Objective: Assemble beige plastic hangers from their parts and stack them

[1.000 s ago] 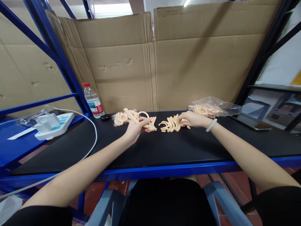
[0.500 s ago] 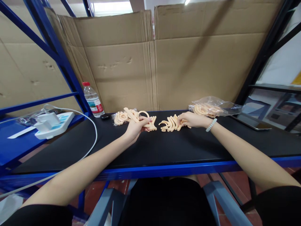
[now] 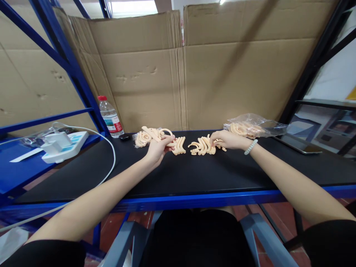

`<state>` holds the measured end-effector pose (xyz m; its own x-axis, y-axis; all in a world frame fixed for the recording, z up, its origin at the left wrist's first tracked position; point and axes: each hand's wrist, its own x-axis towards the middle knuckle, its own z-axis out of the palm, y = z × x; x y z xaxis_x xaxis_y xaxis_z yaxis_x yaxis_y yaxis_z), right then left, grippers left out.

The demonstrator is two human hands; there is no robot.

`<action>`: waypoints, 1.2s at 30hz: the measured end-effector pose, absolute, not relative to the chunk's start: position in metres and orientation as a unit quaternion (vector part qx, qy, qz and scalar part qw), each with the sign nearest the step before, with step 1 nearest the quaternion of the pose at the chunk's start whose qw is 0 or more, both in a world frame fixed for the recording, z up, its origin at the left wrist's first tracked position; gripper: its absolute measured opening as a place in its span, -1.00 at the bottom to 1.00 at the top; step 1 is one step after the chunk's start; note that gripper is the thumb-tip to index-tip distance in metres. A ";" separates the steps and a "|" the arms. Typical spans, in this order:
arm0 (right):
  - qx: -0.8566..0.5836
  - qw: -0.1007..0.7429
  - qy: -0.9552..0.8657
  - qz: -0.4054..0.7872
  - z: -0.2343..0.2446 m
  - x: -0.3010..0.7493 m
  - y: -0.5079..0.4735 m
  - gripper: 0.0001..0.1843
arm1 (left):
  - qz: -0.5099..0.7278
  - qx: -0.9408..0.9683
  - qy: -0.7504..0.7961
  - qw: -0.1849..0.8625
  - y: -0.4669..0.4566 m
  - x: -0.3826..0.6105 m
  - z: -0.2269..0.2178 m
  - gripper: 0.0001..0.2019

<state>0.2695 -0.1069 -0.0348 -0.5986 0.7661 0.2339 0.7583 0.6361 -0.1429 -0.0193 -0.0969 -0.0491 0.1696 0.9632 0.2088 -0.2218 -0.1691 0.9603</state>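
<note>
My left hand (image 3: pixel 158 151) is closed around a long beige strip (image 3: pixel 150 132) that sticks out up and to the left. A curved beige loop (image 3: pixel 167 131) shows just behind its fingers; whether it belongs to the strip I cannot tell. Beside those fingertips lies a row of beige curved strips (image 3: pixel 180 145). A second row of similar strips (image 3: pixel 202 145) sits to its right on the black tabletop (image 3: pixel 178 174). My right hand (image 3: pixel 226 140), wearing a pale bead bracelet, has its fingers bent down, pinching at the right end of this second row.
A clear bag of beige pieces (image 3: pixel 142 138) lies behind my left hand, another plastic bag (image 3: pixel 250 128) behind my right. A water bottle (image 3: pixel 111 118), a black object (image 3: pixel 125 137), a power strip (image 3: pixel 65 146) with a white cable, and a dark flat device (image 3: pixel 299 144) surround the work area.
My left hand has moved slightly left with the strip, uncovering more of the left row. The right hand stays at the second row, almost unmoved.
</note>
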 end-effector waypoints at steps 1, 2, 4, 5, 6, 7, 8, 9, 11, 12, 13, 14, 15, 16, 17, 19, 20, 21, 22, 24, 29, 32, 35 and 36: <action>-0.438 0.137 -0.889 0.010 -0.033 0.271 -0.108 -0.76 | 0.547 0.534 0.345 0.544 -0.096 -0.019 -0.049 -0.84; -0.450 0.137 -0.883 0.006 -0.032 0.272 -0.109 -0.75 | 0.548 0.533 0.345 0.545 -0.096 -0.019 -0.049 -0.84; -0.464 0.136 -0.875 0.003 -0.028 0.274 -0.111 -0.75 | 0.547 0.532 0.347 0.545 -0.097 -0.019 -0.048 -0.84; -0.464 0.133 -0.876 0.003 -0.027 0.275 -0.113 -0.78 | 0.546 0.532 0.348 0.545 -0.098 -0.019 -0.048 -0.84; -0.462 0.129 -0.878 0.003 -0.026 0.275 -0.114 -0.82 | 0.546 0.533 0.349 0.544 -0.098 -0.018 -0.048 -0.84; -0.457 0.123 -0.881 0.004 -0.026 0.274 -0.115 -0.84 | 0.545 0.534 0.349 0.544 -0.099 -0.018 -0.048 -0.84; -0.452 0.115 -0.884 0.003 -0.026 0.273 -0.116 -0.81 | 0.545 0.535 0.349 0.543 -0.099 -0.018 -0.048 -0.84; -0.449 0.109 -0.887 0.002 -0.027 0.271 -0.117 -0.75 | 0.546 0.536 0.347 0.543 -0.099 -0.018 -0.048 -0.84; -0.443 0.104 -0.891 0.000 -0.031 0.266 -0.119 -0.63 | 0.546 0.538 0.345 0.542 -0.099 -0.018 -0.048 -0.84; -0.439 0.105 -0.892 0.000 -0.032 0.263 -0.119 -0.61 | 0.545 0.539 0.345 0.542 -0.099 -0.018 -0.048 -0.84; -0.435 0.109 -0.894 0.002 -0.034 0.260 -0.119 -0.61 | 0.545 0.540 0.345 0.542 -0.099 -0.018 -0.048 -0.84; -0.432 0.112 -0.895 0.006 -0.035 0.257 -0.120 -0.63 | 0.544 0.541 0.345 0.542 -0.099 -0.018 -0.048 -0.84; -0.430 0.117 -0.895 0.010 -0.036 0.255 -0.120 -0.67 | 0.542 0.541 0.345 0.542 -0.099 -0.018 -0.049 -0.84; -0.428 0.121 -0.895 0.013 -0.037 0.252 -0.120 -0.72 | 0.541 0.542 0.345 0.542 -0.098 -0.018 -0.049 -0.84; -0.428 0.125 -0.895 0.013 -0.037 0.251 -0.120 -0.75 | 0.541 0.542 0.346 0.542 -0.098 -0.018 -0.049 -0.84; -0.429 0.131 -0.894 0.009 -0.037 0.247 -0.120 -0.77 | 0.541 0.543 0.347 0.540 -0.098 -0.018 -0.049 -0.83; -0.430 0.134 -0.893 0.004 -0.038 0.246 -0.119 -0.76 | 0.541 0.544 0.348 0.539 -0.098 -0.018 -0.049 -0.83; -0.430 0.137 -0.892 -0.002 -0.039 0.244 -0.120 -0.75 | 0.539 0.545 0.349 0.539 -0.098 -0.017 -0.049 -0.82; -0.430 0.140 -0.892 -0.010 -0.041 0.242 -0.120 -0.72 | 0.538 0.546 0.350 0.539 -0.098 -0.017 -0.049 -0.82; -0.438 0.145 -0.886 -0.041 -0.047 0.237 -0.122 -0.63 | 0.534 0.545 0.352 0.542 -0.099 -0.017 -0.050 -0.82; -0.496 0.145 -0.846 -0.130 -0.064 0.223 -0.127 -0.46 | 0.530 0.550 0.342 0.547 -0.100 -0.017 -0.051 -0.83; -0.501 0.150 -0.845 -0.108 -0.071 0.222 -0.122 -0.59 | 0.525 0.556 0.342 0.546 -0.102 -0.016 -0.051 -0.83; -0.501 0.166 -0.846 -0.080 -0.073 0.228 -0.113 -0.65 | 0.518 0.564 0.343 0.544 -0.103 -0.015 -0.051 -0.82; -0.498 0.170 -0.847 -0.071 -0.073 0.231 -0.110 -0.65 | 0.511 0.571 0.341 0.545 -0.103 -0.015 -0.051 -0.81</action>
